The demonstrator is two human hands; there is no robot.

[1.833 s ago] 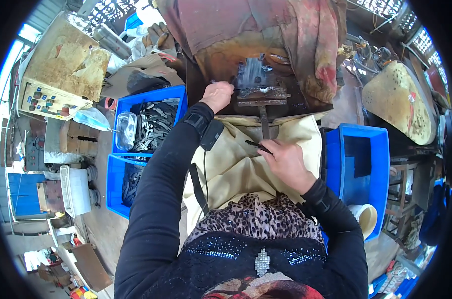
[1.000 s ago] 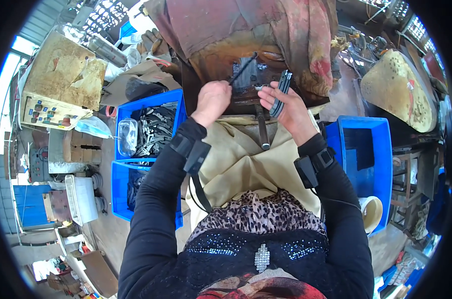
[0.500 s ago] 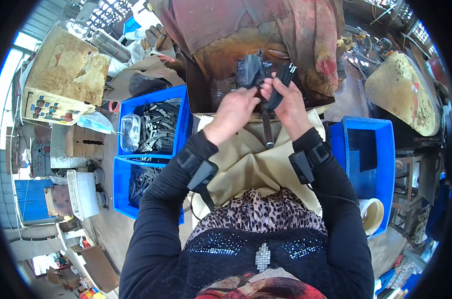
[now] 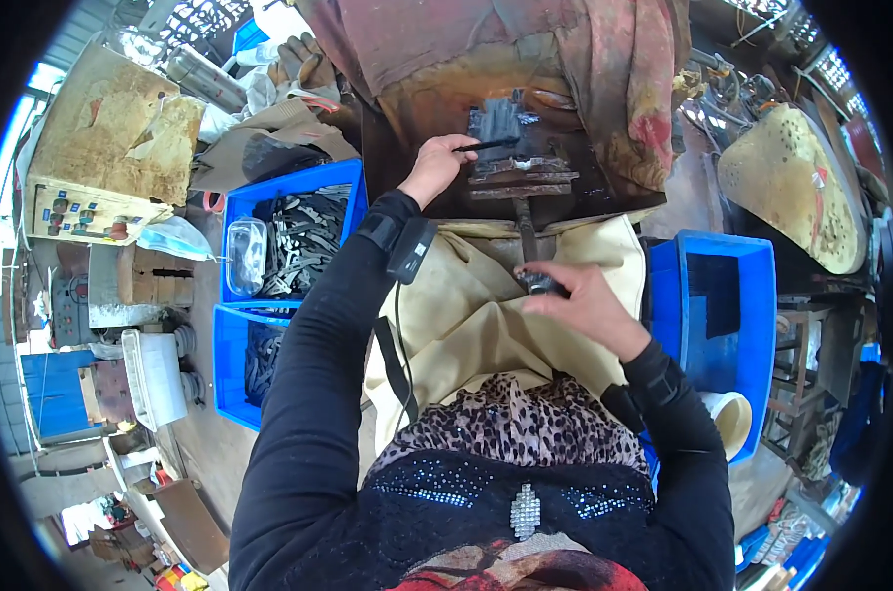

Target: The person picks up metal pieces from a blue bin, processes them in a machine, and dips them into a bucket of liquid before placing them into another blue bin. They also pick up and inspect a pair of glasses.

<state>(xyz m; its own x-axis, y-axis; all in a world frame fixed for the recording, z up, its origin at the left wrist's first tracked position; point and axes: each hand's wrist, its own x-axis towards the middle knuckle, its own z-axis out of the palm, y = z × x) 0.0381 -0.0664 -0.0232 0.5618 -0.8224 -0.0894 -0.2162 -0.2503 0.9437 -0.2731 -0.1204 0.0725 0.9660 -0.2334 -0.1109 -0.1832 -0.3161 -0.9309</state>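
Note:
My left hand (image 4: 434, 169) is closed round a thin dark stick-like tool (image 4: 484, 146), whose far end reaches over a fixture of rusty metal plates (image 4: 522, 179). I cannot make out its exact kind. A metal rod (image 4: 524, 229) runs from the fixture towards me. At its near end my right hand (image 4: 592, 310) has thumb and fingers round a dark rounded end piece (image 4: 544, 283), partly hidden by the fingers. Behind the fixture a wet-looking grey block (image 4: 497, 120) stands in a dark, stained recess.
Blue bins (image 4: 359, 212) at left hold many dark flat metal pieces (image 4: 308, 241); a clear plastic container (image 4: 245, 258) rests there. Another blue bin (image 4: 761, 340) stands at right. Stained cloth (image 4: 466, 44) drapes over the machine; a beige apron (image 4: 505, 325) covers my lap. A control box (image 4: 97, 212) stands left.
My hands have parted. The left moved left and now holds the thin tool; the right came down to the rod's near end. The dark pieces between them are gone from the right hand.

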